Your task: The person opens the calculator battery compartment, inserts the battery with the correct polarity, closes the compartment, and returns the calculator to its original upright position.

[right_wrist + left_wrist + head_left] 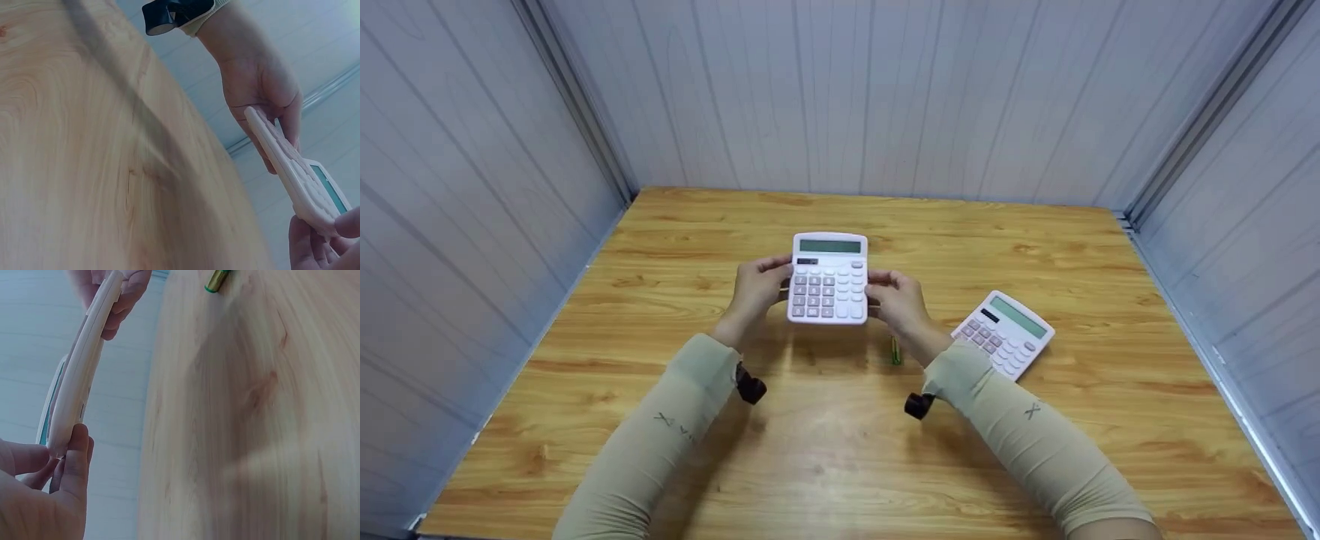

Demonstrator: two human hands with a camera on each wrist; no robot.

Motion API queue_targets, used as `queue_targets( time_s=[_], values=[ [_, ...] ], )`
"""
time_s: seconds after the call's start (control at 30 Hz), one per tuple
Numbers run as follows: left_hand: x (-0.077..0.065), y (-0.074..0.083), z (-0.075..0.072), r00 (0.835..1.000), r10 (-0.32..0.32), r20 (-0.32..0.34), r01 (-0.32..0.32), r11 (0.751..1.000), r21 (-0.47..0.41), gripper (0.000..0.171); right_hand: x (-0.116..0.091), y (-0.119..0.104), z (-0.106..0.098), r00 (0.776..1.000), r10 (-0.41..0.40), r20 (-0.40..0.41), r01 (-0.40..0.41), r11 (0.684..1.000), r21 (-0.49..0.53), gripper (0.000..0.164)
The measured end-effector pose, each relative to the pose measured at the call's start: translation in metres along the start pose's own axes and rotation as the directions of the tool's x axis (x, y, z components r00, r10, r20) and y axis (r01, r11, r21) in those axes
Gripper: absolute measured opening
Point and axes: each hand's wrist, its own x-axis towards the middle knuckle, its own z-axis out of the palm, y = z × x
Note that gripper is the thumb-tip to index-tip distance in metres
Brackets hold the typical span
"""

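A pale pink calculator (829, 277) is held up off the table between both hands, its keys and screen facing the head camera. My left hand (755, 291) grips its left edge, thumb at the front side and fingers behind, as the left wrist view also shows on the calculator's side (76, 377). On the opposite edge, my right hand (901, 301) pinches the case in the same way. Seen in the right wrist view, the calculator (292, 174) is tilted, its screen part raised. The back of the calculator is mostly hidden in the head view.
A second pink calculator (1012, 330) lies turned at an angle on the wooden table (825, 450), partly behind the right sleeve. A small green and gold cylinder, likely a battery (895, 351), lies near the right wrist. Pale panel walls (840, 97) stand at the back and sides.
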Motion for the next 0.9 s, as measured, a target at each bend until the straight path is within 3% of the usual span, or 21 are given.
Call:
queue_targets(
  time_s=[0.63, 0.9],
  values=[
    [0.015, -0.003, -0.031, 0.998, -0.066, 0.012, 0.065, 0.996, 0.057, 0.043, 0.012, 0.01, 0.033, 0.999, -0.038, 0.012, 0.039, 0.997, -0.064, 0.031],
    [0.02, -0.008, -0.037, 0.997, -0.068, -0.038, 0.071, 0.995, 0.077, 0.044, 0.018, 0.022, 0.046, 0.998, -0.058, -0.018, 0.057, 0.994, -0.088, 0.032]
  ],
)
